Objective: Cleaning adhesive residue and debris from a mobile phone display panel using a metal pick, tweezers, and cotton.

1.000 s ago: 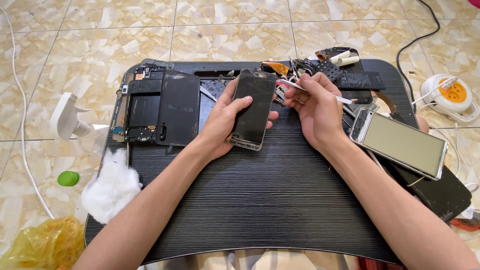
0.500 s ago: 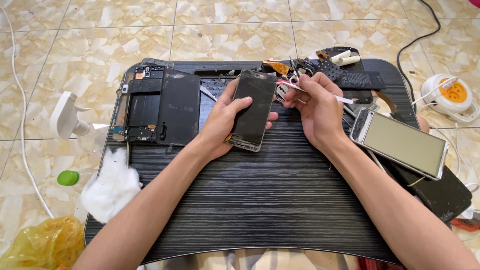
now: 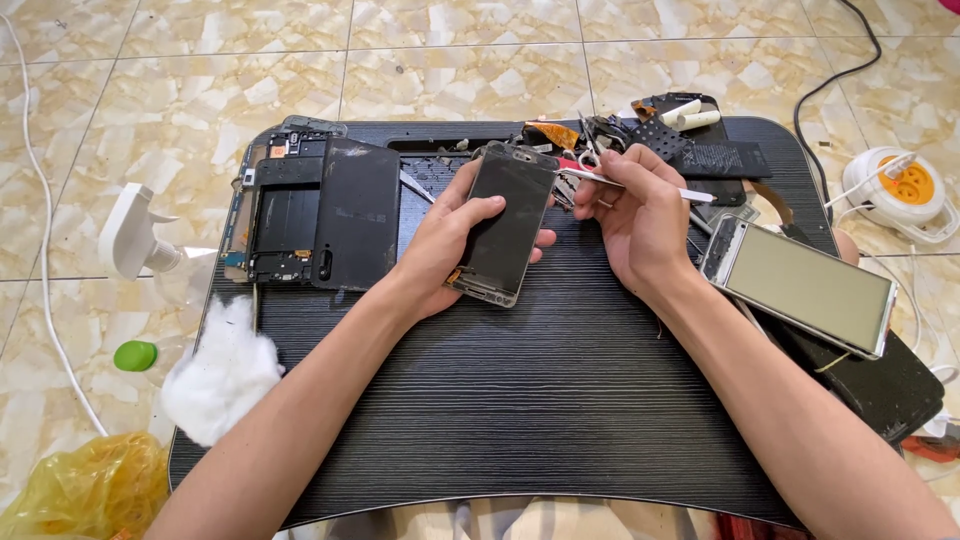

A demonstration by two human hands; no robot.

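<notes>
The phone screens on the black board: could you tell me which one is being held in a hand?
The dark-glass screen at centre, gripped by the left hand. The pale-faced one lies untouched on the right.

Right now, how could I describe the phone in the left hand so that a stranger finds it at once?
Start at the black tray on the tiled floor. Near its far middle, the left hand grips a dark-screened phone, tilted. Unlike the pale-screened phone lying on the right, it is held.
</notes>
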